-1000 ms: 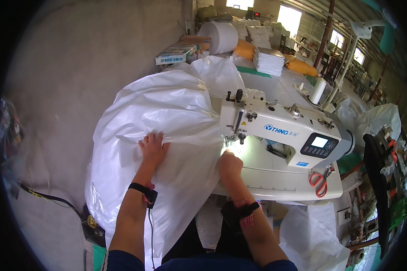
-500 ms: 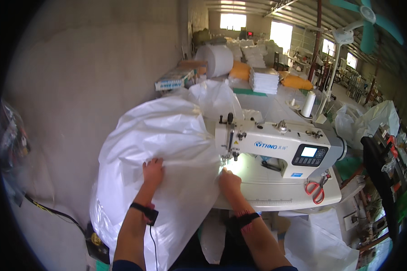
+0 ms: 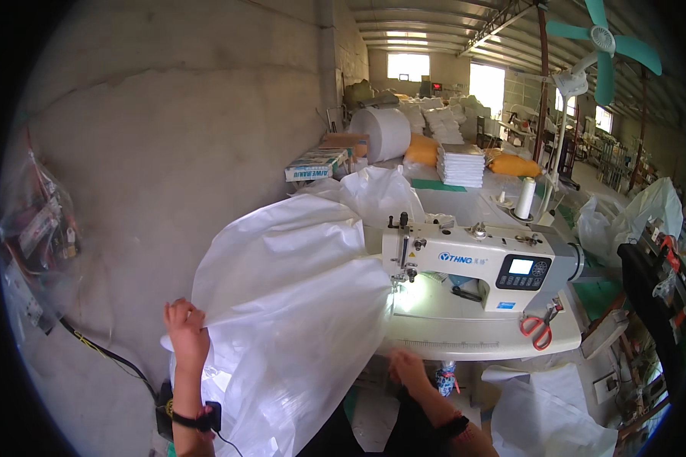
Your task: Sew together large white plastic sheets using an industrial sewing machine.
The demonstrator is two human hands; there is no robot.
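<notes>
A large glossy white plastic sheet (image 3: 290,305) spreads over the left of the table and hangs down in folds toward me. Its right edge runs up to the needle area of a white sewing machine (image 3: 465,255), where a lamp is lit. At the sheet's left edge is my left hand (image 3: 186,327), with fingers curled and the plastic drawn up to it. My right hand (image 3: 410,371) is apart from the sheet, just below the table's front edge, its fingers smeared by motion.
Red-handled scissors (image 3: 537,332) lie at the table's right end. Behind the machine stands a white thread cone (image 3: 525,198). White material (image 3: 549,411) hangs at the lower right. Farther back are a white roll (image 3: 381,134) and a stack of white sheets (image 3: 460,165).
My left hand has moved left from the middle of the sheet to its edge. My right hand has dropped from beside the needle to below the table edge. The view has tilted up.
</notes>
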